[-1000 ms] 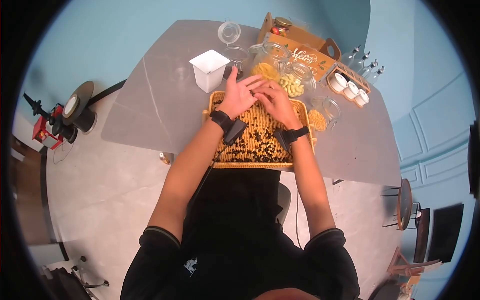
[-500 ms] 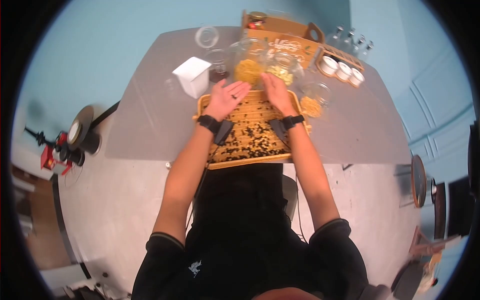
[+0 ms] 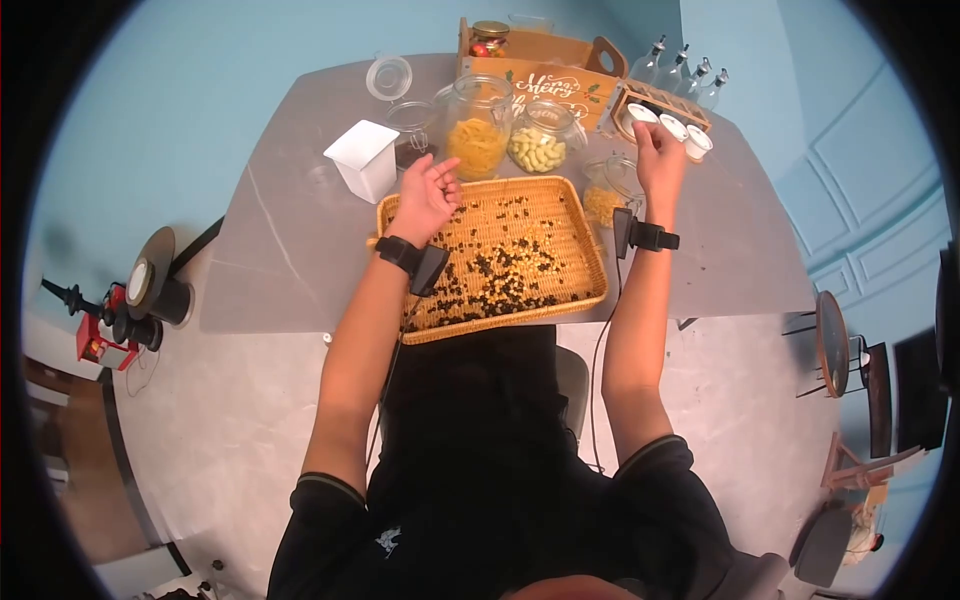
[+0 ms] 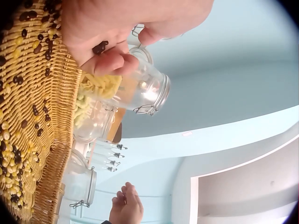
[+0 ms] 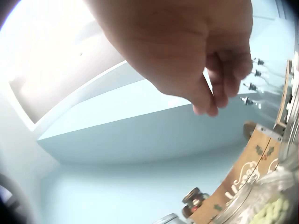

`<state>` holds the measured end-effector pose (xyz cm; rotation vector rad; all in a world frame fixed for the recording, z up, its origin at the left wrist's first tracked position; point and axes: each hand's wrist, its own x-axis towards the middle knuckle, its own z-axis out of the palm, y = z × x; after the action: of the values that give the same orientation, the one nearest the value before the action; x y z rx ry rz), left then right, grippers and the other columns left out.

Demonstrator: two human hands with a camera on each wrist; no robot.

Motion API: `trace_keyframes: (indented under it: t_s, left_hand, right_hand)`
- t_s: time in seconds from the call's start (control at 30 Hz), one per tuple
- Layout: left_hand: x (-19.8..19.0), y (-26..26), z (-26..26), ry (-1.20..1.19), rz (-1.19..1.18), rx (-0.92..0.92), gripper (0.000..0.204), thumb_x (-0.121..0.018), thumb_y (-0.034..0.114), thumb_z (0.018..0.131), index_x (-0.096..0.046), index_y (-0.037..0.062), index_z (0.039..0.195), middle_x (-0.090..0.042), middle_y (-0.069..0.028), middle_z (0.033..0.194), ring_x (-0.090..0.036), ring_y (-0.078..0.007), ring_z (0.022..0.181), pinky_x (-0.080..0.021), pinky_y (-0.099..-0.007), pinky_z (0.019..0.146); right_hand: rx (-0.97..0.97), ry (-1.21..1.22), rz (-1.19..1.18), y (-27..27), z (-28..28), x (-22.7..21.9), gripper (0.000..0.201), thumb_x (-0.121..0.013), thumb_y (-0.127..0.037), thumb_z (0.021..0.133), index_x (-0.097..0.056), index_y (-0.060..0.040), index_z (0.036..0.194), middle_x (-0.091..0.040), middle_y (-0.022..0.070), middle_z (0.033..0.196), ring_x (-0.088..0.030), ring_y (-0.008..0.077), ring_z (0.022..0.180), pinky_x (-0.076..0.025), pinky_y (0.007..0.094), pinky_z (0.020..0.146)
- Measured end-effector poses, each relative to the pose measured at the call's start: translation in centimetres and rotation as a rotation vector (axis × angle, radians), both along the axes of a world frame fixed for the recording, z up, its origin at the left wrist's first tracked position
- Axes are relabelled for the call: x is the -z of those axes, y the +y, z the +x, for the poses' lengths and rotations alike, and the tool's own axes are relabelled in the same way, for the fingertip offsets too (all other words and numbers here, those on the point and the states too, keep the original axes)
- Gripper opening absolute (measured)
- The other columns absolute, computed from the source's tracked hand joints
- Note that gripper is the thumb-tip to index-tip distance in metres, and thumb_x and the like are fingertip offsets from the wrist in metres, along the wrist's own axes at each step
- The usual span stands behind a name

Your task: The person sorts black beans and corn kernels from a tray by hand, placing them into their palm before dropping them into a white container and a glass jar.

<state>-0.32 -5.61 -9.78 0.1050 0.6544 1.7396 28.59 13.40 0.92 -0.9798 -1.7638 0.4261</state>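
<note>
My left hand (image 3: 428,200) hovers over the left back side of the wicker basket (image 3: 545,210). Its palm is turned up with the fingers partly curled. Dark beans (image 4: 100,47) lie in that palm, held by the fingers. Black and yellow beans (image 3: 500,270) are scattered over the basket's woven floor. My right hand (image 3: 660,165) is raised at the right, overlapping the white cups (image 3: 699,143) in the head view. Its thumb and fingertips (image 5: 205,111) come together, and nothing shows between them in the right wrist view.
Behind the basket stand a white square container (image 3: 365,160), a pasta jar (image 3: 478,140) and a jar of pale green pieces (image 3: 540,150). Another jar (image 3: 603,203) sits right of the basket. A wooden crate (image 3: 545,85) and glass bottles (image 3: 672,75) are at the back.
My right hand has moved away from the left one, up and right toward the white cups. My left hand's fingers have curled from a flat palm, and it stays over the basket.
</note>
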Motion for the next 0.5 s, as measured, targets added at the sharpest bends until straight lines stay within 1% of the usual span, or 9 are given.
trace_keyframes:
  t_s: [0.07,0.13,0.17,0.27,0.3,0.37,0.4,0.47,0.5]
  left_hand:
    - [0.4,-0.2,-0.8,0.002,0.037,0.014,0.039,-0.048,0.038,0.102,-0.063,0.0023,0.103,-0.039,0.0015,0.064,-0.040,-0.0131,0.057,-0.032,-0.0267,0.050]
    - [0.2,-0.3,-1.5,0.010,0.109,0.049,0.037,-0.047,0.037,0.103,-0.063,0.0041,0.097,-0.031,0.0034,0.058,-0.034,-0.0128,0.050,-0.028,-0.0280,0.044]
    - [-1.9,-0.3,-1.2,0.030,0.095,-0.034,0.040,-0.045,0.038,0.103,-0.062,0.0055,0.090,-0.024,0.0044,0.053,-0.027,-0.0131,0.044,-0.023,-0.0292,0.040]
    - [-5.8,-0.4,-5.3,0.163,0.300,0.005,0.045,-0.041,0.042,0.104,-0.061,0.0039,0.092,-0.029,0.0034,0.056,-0.031,-0.0132,0.049,-0.027,-0.0293,0.045]
    - [-7.5,-0.5,-6.2,0.237,0.277,-0.063,0.049,-0.038,0.045,0.105,-0.061,0.0030,0.094,-0.032,0.0025,0.058,-0.032,-0.0136,0.051,-0.029,-0.0297,0.048]
    - [-10.6,-0.7,-8.0,0.391,0.242,-0.195,0.056,-0.033,0.049,0.106,-0.061,0.0011,0.098,-0.038,0.0006,0.063,-0.036,-0.0145,0.057,-0.032,-0.0306,0.054]
    - [-11.3,-0.9,-8.8,0.438,0.191,-0.202,0.060,-0.030,0.052,0.106,-0.061,-0.0001,0.101,-0.040,-0.0004,0.066,-0.037,-0.0151,0.060,-0.033,-0.0309,0.057]
    - [-12.4,-1.1,-10.3,0.531,0.105,-0.225,0.069,-0.025,0.057,0.106,-0.061,-0.0024,0.107,-0.045,-0.0025,0.071,-0.039,-0.0163,0.065,-0.035,-0.0313,0.063]
    - [-12.3,-0.9,-11.6,0.543,0.073,-0.218,0.079,-0.021,0.063,0.105,-0.062,-0.0042,0.114,-0.052,-0.0046,0.076,-0.043,-0.0177,0.068,-0.037,-0.0314,0.065]
  right_hand:
    - [-0.037,0.188,0.025,-1.3,-2.7,0.1,0.025,-0.071,-0.024,0.094,-0.075,-0.0013,0.104,-0.071,0.0137,0.077,-0.063,0.0169,0.067,-0.050,0.0308,0.066]
    - [-0.138,0.169,0.054,-2.7,-5.6,1.1,0.024,-0.070,-0.024,0.095,-0.075,-0.0018,0.102,-0.072,0.0144,0.080,-0.066,0.0206,0.069,-0.051,0.0315,0.067]
    - [-0.174,0.127,0.078,-3.6,-7.0,1.8,0.024,-0.069,-0.024,0.095,-0.075,-0.0017,0.102,-0.073,0.0146,0.082,-0.068,0.0222,0.070,-0.052,0.0324,0.067]
    - [-0.264,-0.012,0.154,-6.0,-9.8,5.5,0.022,-0.068,-0.023,0.094,-0.075,-0.0025,0.099,-0.074,0.0147,0.084,-0.069,0.0277,0.073,-0.053,0.0364,0.068]
    - [-0.293,-0.063,0.179,-6.6,-10.1,6.5,0.021,-0.068,-0.023,0.094,-0.075,-0.0030,0.098,-0.074,0.0146,0.085,-0.070,0.0297,0.074,-0.054,0.0381,0.069]
    - [-0.396,-0.211,0.069,-6.9,-10.2,7.0,0.020,-0.067,-0.023,0.094,-0.074,-0.0040,0.095,-0.073,0.0142,0.084,-0.069,0.0315,0.074,-0.054,0.0408,0.069]
    - [-0.444,-0.278,0.018,-7.0,-10.2,7.0,0.019,-0.067,-0.022,0.093,-0.074,-0.0045,0.094,-0.073,0.0140,0.083,-0.069,0.0324,0.074,-0.054,0.0422,0.069]
    - [-0.452,-0.281,-0.020,-6.6,-10.2,7.5,0.019,-0.067,-0.023,0.094,-0.074,-0.0053,0.092,-0.072,0.0134,0.082,-0.068,0.0318,0.074,-0.053,0.0427,0.069]
    - [-0.459,-0.271,-0.024,-6.5,-10.1,7.6,0.019,-0.067,-0.023,0.094,-0.074,-0.0051,0.093,-0.073,0.0134,0.083,-0.068,0.0318,0.074,-0.053,0.0426,0.069]
